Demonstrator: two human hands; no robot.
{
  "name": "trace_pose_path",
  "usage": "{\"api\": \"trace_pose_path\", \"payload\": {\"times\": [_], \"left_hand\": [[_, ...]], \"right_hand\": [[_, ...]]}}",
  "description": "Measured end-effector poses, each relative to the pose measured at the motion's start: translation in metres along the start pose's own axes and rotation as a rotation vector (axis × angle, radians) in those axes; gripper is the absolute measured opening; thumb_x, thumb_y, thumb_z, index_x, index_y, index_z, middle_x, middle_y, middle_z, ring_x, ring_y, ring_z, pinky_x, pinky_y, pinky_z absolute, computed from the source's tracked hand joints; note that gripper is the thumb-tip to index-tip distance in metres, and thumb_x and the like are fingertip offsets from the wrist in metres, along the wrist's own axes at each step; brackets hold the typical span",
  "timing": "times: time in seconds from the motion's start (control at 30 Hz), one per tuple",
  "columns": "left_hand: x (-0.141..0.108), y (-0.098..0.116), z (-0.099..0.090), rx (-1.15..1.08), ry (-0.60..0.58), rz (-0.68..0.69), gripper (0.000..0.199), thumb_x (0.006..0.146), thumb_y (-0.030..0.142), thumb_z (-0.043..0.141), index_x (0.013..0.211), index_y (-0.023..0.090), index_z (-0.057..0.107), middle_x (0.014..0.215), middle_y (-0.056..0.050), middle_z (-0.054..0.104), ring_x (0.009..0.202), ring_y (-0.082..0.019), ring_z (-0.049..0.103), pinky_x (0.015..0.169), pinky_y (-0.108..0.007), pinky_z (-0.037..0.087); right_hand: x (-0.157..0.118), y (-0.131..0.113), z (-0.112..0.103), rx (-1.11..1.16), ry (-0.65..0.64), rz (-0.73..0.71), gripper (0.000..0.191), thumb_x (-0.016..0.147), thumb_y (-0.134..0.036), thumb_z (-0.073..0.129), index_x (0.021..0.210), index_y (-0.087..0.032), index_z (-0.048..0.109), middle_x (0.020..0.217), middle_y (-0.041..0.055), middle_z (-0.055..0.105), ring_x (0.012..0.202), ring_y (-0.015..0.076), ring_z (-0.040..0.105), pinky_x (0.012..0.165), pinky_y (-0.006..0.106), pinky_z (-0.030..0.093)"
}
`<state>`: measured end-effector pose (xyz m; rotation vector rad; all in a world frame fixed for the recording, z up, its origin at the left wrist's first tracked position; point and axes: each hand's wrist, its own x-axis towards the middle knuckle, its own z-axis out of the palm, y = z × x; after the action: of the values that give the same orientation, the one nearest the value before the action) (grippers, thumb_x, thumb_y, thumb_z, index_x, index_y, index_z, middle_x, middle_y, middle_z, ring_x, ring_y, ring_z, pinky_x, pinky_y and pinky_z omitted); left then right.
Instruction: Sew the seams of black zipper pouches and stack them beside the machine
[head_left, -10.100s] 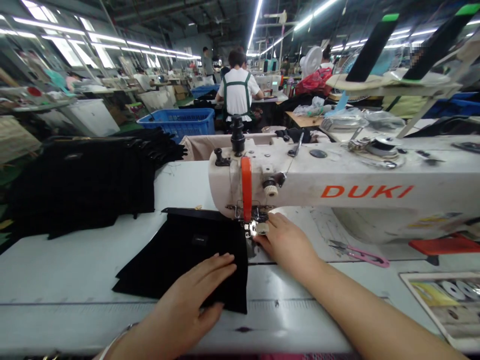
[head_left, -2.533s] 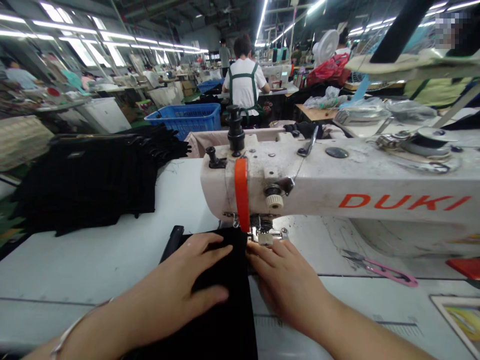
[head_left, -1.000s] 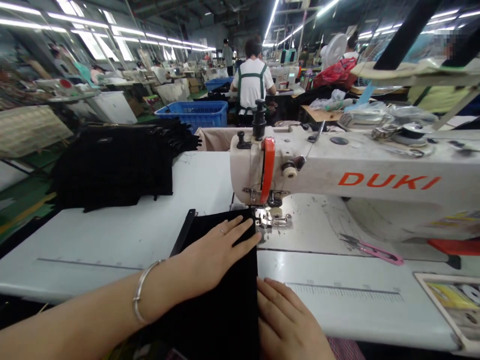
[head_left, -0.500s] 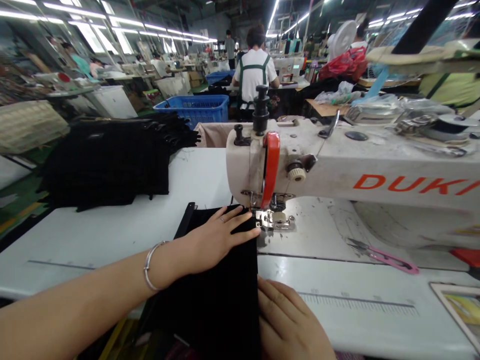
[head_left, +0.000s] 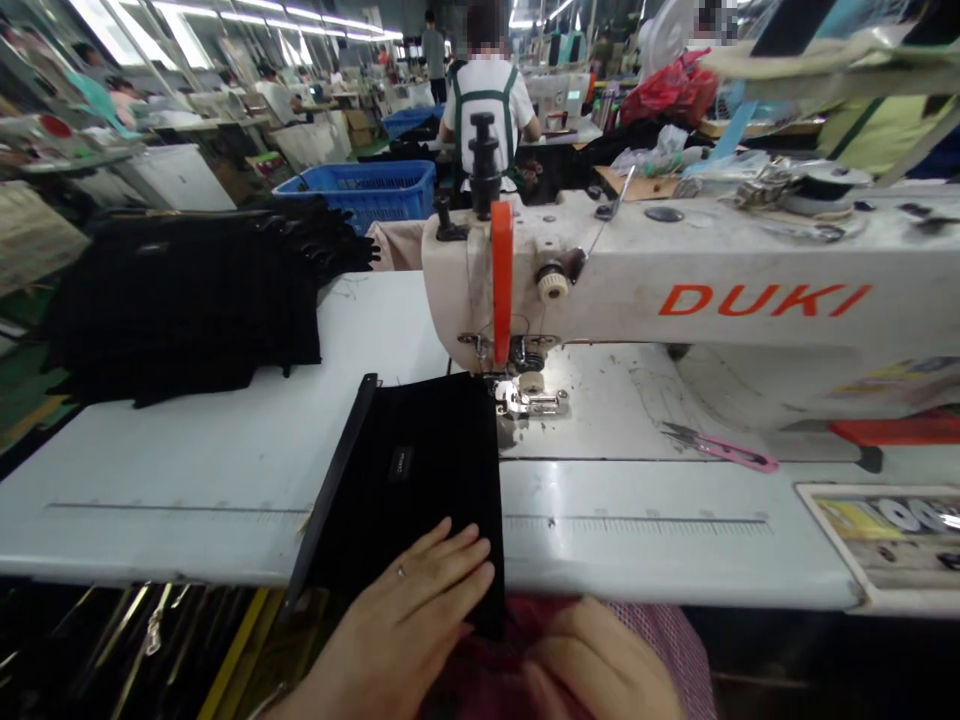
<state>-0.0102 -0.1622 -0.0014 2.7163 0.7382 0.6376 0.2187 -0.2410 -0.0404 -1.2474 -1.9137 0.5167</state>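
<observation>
A black fabric piece [head_left: 442,430] with a small label and a dark strip along its left side lies on the sewing machine table. Its far right corner is at the presser foot [head_left: 529,398] of the white sewing machine [head_left: 600,290]. My left hand [head_left: 420,600] rests flat on the near part of the fabric, fingers stretched out. Below the table's front edge, over my lap, my right hand [head_left: 607,660] has its fingers curled in. It is a little right of the fabric's near end; whatever it may hold is hidden.
Pink thread snips [head_left: 731,452] lie under the machine arm. Black fabric pieces [head_left: 180,300] are stacked at the table's left. Behind stand a blue crate [head_left: 360,195] and a person in a white shirt [head_left: 487,115]. Zips [head_left: 154,630] hang below the table edge.
My left hand has slid back from beside the presser foot to the fabric's near part, uncovering the label. My right hand has left the fabric's right edge and dropped towards my lap. The view has shifted.
</observation>
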Motion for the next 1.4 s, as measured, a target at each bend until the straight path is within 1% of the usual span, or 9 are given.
{"api": "trace_pose_path", "payload": {"times": [0.13,0.2,0.33,0.57,0.87,1.03,1.23,1.3,1.4], "left_hand": [[0.003,0.007,-0.006,-0.144,0.136,-0.146,0.029,0.095,0.008,0.053,0.119,0.021,0.064,0.118,-0.005,0.067,0.124,-0.019,0.057,0.106,-0.036,0.052],[0.005,0.013,-0.007,-0.145,0.158,-0.154,0.027,0.094,0.007,0.056,0.112,0.022,0.067,0.106,-0.005,0.068,0.11,-0.019,0.061,0.096,-0.034,0.055],[0.003,0.021,-0.002,-0.074,0.141,-0.104,0.027,0.095,0.007,0.054,0.113,0.021,0.068,0.093,-0.005,0.065,0.089,-0.018,0.057,0.078,-0.031,0.052],[-0.004,0.018,0.004,-0.048,0.03,-0.061,0.027,0.099,0.008,0.046,0.116,0.015,0.066,0.1,-0.007,0.064,0.095,-0.019,0.052,0.085,-0.032,0.049],[-0.007,0.012,0.007,-0.103,-0.003,0.026,0.025,0.099,0.006,0.047,0.119,0.009,0.062,0.102,-0.008,0.062,0.096,-0.019,0.048,0.085,-0.031,0.049],[-0.008,0.011,0.005,-0.08,-0.05,0.043,0.025,0.099,0.007,0.047,0.119,0.008,0.061,0.104,-0.008,0.061,0.098,-0.019,0.047,0.089,-0.031,0.046],[-0.009,0.013,0.006,-0.107,0.022,-0.016,0.025,0.099,0.005,0.046,0.116,0.012,0.063,0.1,-0.007,0.06,0.095,-0.018,0.049,0.088,-0.029,0.046],[-0.008,0.015,0.006,-0.106,0.047,-0.04,0.027,0.098,0.003,0.045,0.115,0.013,0.062,0.104,-0.007,0.061,0.1,-0.018,0.051,0.092,-0.031,0.046],[-0.006,0.017,0.006,-0.092,0.06,-0.034,0.024,0.099,0.005,0.045,0.114,0.014,0.061,0.116,-0.008,0.062,0.114,-0.02,0.051,0.104,-0.036,0.043]], "right_hand": [[-0.002,-0.012,0.017,0.511,-0.128,0.46,0.02,0.093,-0.034,0.058,0.101,-0.02,0.069,0.082,0.0046,0.07,0.078,0.0201,0.068,0.066,0.026,0.055],[0.001,-0.017,0.027,0.803,-0.122,0.643,0.027,0.091,-0.043,0.062,0.097,-0.018,0.07,0.082,0.0047,0.07,0.077,0.0196,0.067,0.065,0.026,0.053],[0.003,-0.02,0.04,1.07,-0.065,0.837,0.03,0.085,-0.046,0.072,0.083,-0.017,0.074,0.076,0.002,0.067,0.066,0.0125,0.058,0.06,0.021,0.044],[0.003,-0.021,0.041,1.154,-0.045,0.849,0.027,0.082,-0.043,0.076,0.079,-0.016,0.076,0.07,0.0003,0.063,0.062,0.0101,0.05,0.058,0.021,0.037],[0.009,-0.024,0.037,1.141,-0.074,0.879,0.018,0.077,-0.03,0.076,0.077,-0.015,0.066,0.067,-0.0021,0.058,0.059,0.0088,0.046,0.055,0.02,0.034],[0.01,-0.023,0.036,1.198,-0.104,0.872,0.003,0.076,-0.016,0.06,0.074,-0.017,0.057,0.066,-0.0017,0.059,0.061,0.0109,0.052,0.056,0.021,0.038],[0.005,-0.02,0.039,1.24,-0.113,0.848,0.016,0.087,-0.032,0.062,0.085,-0.016,0.059,0.07,-0.0009,0.058,0.062,0.0112,0.053,0.057,0.021,0.04],[0.006,-0.021,0.039,1.229,-0.118,0.855,0.023,0.091,-0.039,0.061,0.087,-0.016,0.058,0.068,-0.002,0.055,0.059,0.0102,0.051,0.055,0.021,0.038],[0.008,-0.023,0.037,1.203,-0.121,0.853,0.022,0.09,-0.036,0.061,0.081,-0.016,0.055,0.067,-0.0025,0.053,0.058,0.0096,0.049,0.054,0.021,0.037]]}}
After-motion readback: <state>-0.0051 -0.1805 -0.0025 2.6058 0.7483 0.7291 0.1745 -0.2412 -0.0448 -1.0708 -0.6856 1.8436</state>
